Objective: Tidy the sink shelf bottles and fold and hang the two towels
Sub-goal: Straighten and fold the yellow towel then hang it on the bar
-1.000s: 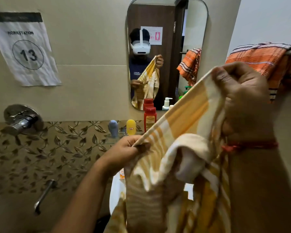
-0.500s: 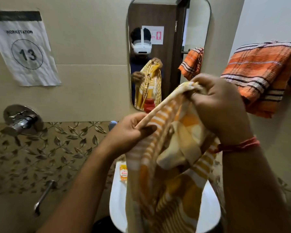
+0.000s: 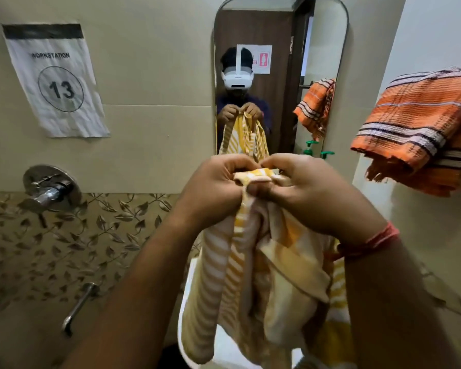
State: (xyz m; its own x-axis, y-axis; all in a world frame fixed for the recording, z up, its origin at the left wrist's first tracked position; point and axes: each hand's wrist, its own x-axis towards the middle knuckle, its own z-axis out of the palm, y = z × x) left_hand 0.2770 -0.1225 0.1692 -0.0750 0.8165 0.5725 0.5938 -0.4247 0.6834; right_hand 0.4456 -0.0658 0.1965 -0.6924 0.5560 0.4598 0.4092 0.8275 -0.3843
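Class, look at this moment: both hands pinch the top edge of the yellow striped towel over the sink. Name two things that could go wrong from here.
1. The left hand and right hand pinch only a small bit of the yellow towel; it hangs bunched, so the fold may come out uneven.
2. Its lower end hangs over the sink and could get wet if the basin is damp.

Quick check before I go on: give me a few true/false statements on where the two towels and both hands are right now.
1. Both hands, left hand and right hand, pinch the yellow striped towel at its top. True.
2. The orange striped towel lies in the sink. False: it hangs up on the right wall.
3. The hands are spread wide apart. False: they meet together.
4. The yellow towel hangs down over the white sink. True.
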